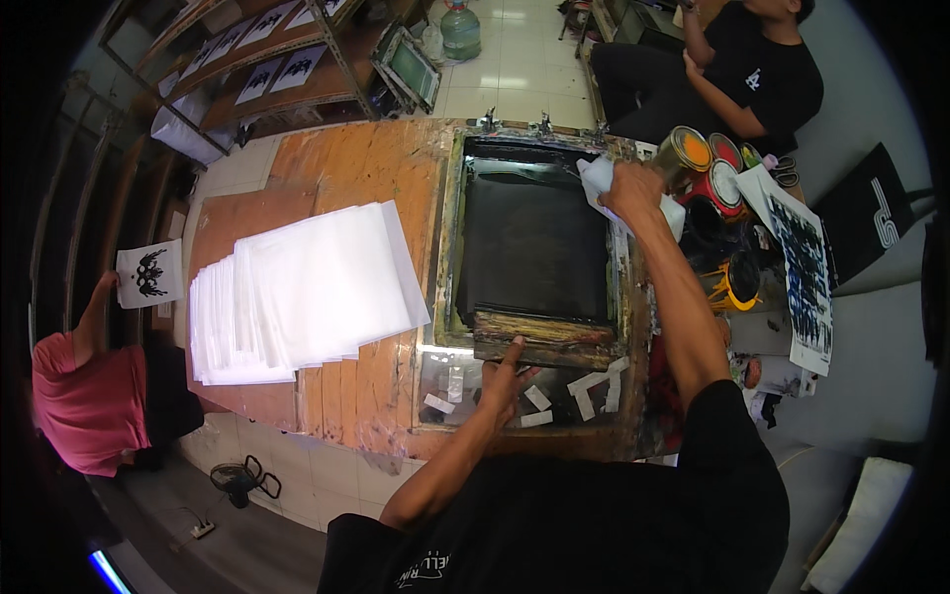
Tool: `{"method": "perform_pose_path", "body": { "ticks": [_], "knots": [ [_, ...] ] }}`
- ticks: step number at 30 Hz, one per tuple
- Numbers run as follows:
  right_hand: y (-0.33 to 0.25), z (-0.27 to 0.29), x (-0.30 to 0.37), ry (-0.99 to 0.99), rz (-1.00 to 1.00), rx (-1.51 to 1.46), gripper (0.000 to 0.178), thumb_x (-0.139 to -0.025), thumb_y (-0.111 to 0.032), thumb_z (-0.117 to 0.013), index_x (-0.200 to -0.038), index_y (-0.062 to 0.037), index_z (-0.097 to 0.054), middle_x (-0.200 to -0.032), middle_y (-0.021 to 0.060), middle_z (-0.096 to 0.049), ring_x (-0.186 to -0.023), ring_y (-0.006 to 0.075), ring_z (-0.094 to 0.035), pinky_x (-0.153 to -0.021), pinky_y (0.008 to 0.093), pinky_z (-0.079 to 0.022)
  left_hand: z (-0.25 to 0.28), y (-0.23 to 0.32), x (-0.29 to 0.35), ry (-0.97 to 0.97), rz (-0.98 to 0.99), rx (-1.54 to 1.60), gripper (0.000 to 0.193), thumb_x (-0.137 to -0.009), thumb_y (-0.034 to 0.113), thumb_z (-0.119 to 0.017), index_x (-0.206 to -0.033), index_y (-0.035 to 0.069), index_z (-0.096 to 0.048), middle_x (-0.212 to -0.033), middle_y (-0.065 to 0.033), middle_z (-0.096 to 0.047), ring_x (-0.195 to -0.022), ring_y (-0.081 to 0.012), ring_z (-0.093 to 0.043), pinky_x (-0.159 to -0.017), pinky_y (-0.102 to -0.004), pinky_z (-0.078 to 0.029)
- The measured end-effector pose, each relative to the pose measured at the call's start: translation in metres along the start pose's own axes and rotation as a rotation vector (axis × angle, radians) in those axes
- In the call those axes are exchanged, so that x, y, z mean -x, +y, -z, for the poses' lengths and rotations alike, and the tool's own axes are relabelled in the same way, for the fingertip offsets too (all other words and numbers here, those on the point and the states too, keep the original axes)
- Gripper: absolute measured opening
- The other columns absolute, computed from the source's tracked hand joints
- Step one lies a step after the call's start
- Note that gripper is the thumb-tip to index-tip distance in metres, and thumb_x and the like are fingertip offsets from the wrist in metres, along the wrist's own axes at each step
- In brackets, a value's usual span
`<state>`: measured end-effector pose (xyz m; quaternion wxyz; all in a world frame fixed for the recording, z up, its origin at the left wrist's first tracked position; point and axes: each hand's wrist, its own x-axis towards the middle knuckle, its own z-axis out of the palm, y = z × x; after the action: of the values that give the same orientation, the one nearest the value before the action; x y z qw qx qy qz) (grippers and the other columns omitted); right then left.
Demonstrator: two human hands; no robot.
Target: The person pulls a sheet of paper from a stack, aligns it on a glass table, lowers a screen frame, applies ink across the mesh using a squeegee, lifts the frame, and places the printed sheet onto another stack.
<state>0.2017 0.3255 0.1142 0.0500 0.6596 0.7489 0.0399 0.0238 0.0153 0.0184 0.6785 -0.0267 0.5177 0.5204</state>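
Black T-shirt fabric [614, 525] is seen nearest the camera, with both forearms extended past it over the wooden table [346, 163]. On the right half of the table, a screen-printing frame [451, 218] is laid flat, its mesh coated dark and glossy. A wood-handled squeegee [544, 329] is set across its near end. The handle is touched by the index finger of the left hand [502, 384]; whether it is gripped from below cannot be told. A crumpled white wipe [598, 178] is clutched in the right hand [635, 193] at the frame's far right corner, so the hands are held well apart.

Pale tape strips [536, 398] are scattered just below the frame. To its left, white sheets [317, 287] are fanned in an overlapping pile; to its right, open ink cans [691, 148] and an ink-stained sheet [807, 277] are crowded together.

Beyond the table, prints are laid out on a shelving rack [336, 59], and a water jug [461, 35] is stood on glossy floor tiles [515, 74]. A printed sheet [148, 275] is held by a person in pink [94, 391] at left; another person, in black [767, 84], is seated at upper right.
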Motion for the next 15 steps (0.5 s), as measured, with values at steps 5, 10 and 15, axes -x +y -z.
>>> {"method": "perform_pose_path", "body": {
  "ticks": [5, 10, 15],
  "knots": [
    [-0.046, 0.002, -0.029, -0.068, 0.083, -0.040, 0.060, -0.065, -0.042, -0.089, -0.113, -0.0084, -0.074, -0.108, 0.0179, -0.074, -0.106, 0.0343, -0.069, -0.096, 0.0458, -0.050, -0.003, 0.003, 0.003, 0.011, 0.006, -0.022, 0.047, -0.094, 0.031, -0.074, -0.122, -0.003, -0.057, -0.115, -0.0122, -0.064, -0.100, -0.0218, -0.065, -0.081, -0.0364, -0.060],
    [-0.058, -0.002, -0.027, 0.098, 0.151, -0.106, 0.062, -0.065, -0.042, -0.089, -0.115, -0.0087, -0.073, -0.107, 0.0177, -0.073, -0.105, 0.0342, -0.069, -0.099, 0.0455, -0.048, -0.004, 0.007, 0.006, 0.017, 0.012, -0.050, 0.048, -0.096, 0.033, -0.072, -0.124, -0.003, -0.056, -0.117, -0.0124, -0.064, -0.102, -0.0213, -0.065, -0.081, -0.0353, -0.060],
    [-0.029, 0.007, -0.009, 0.025, 0.076, -0.184, 0.068, -0.065, -0.040, -0.089, -0.121, -0.0062, -0.070, -0.106, 0.0215, -0.073, -0.105, 0.0366, -0.069, -0.092, 0.0451, -0.052, -0.003, 0.008, 0.006, -0.004, 0.027, -0.076, 0.051, -0.096, 0.034, -0.072, -0.127, -0.002, -0.054, -0.120, -0.0132, -0.062, -0.105, -0.0222, -0.064, -0.083, -0.0356, -0.061]
  ]
}}
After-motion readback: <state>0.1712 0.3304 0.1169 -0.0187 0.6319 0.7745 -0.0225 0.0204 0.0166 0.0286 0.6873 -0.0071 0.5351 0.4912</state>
